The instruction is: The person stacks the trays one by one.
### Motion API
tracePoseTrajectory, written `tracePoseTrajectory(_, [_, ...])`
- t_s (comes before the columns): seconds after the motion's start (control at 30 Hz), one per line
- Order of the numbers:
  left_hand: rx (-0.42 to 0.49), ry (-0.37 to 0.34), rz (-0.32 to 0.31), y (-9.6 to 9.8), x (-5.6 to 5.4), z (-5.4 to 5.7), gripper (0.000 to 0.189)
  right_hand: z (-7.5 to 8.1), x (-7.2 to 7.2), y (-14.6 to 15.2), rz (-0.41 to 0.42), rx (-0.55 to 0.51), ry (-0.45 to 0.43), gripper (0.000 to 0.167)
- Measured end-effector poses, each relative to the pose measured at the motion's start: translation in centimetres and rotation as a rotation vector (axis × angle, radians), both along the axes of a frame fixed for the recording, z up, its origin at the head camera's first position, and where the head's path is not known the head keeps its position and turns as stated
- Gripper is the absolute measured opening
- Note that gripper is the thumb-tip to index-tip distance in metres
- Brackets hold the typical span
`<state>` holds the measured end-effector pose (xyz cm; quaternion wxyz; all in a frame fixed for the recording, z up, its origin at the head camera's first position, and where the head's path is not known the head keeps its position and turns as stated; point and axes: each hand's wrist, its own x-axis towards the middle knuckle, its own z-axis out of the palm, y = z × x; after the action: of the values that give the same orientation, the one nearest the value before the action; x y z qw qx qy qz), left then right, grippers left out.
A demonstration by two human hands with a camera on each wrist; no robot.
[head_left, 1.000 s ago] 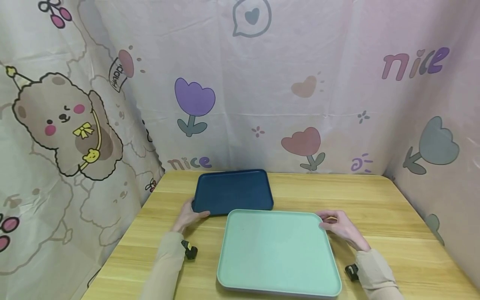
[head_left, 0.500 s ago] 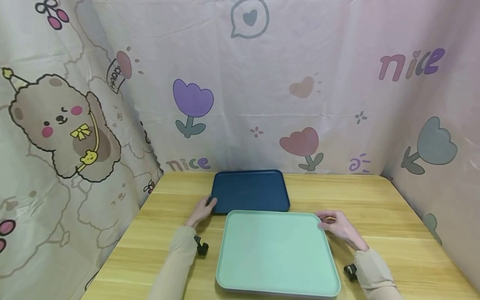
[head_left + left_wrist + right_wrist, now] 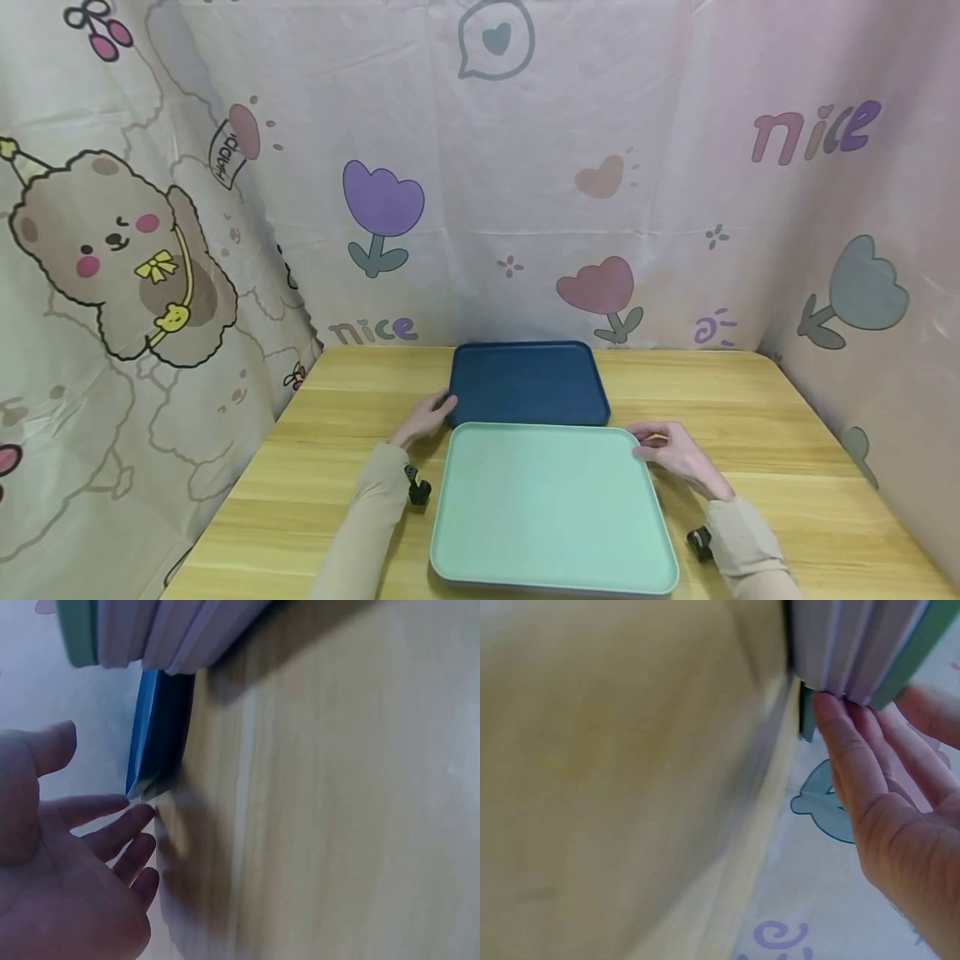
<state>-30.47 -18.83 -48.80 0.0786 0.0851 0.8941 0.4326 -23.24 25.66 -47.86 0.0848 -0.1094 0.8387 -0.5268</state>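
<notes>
A dark blue rectangular tray (image 3: 528,383) lies at the back of the table, just beyond a mint-green tray (image 3: 555,504). The green one tops a stack, with lilac tray edges (image 3: 161,634) beneath it in the left wrist view. At the blue tray's near left corner is my left hand (image 3: 423,418), its thumb raised and its loosely extended fingers touching that corner. My right hand (image 3: 675,454) touches the stack's far right corner. In the right wrist view its extended fingertips rest against the lilac sides, with the thumb beside the green rim.
The wooden table (image 3: 300,492) carries both tray groups. A printed curtain (image 3: 465,208) hangs behind the table and at both sides. Black wrist cameras (image 3: 417,486) sit at the sleeves.
The blue tray has slid right along the back of the table and straightened, with my left hand moving right alongside it. My right hand and the green-topped stack have stayed in place.
</notes>
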Motion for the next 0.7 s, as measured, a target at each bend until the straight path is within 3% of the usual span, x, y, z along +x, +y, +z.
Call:
tracePoseTrajectory(0.17, [0.089, -0.014, 0.033, -0.3, -0.3, 0.4, 0.062, 0.9, -1.1, 0.3, 0.049, 0.043, -0.023, 0.047])
tracePoseTrajectory(0.33, [0.131, -0.025, 0.079, -0.2, -0.9, 0.9, 0.065, 2.0, -4.1, -0.1, 0.069, 0.024, -0.036, 0.056])
tracePoseTrajectory(0.5, [0.139, -0.054, 0.093, 0.5, -1.3, 1.1, 0.071, 1.9, -7.4, -1.1, 0.098, -0.059, -0.152, 0.069])
tracePoseTrajectory(0.7, [0.192, -0.118, 0.119, 1.1, -1.5, 1.1, 0.075, 1.5, -9.3, -1.8, 0.131, -0.17, -0.305, 0.078])
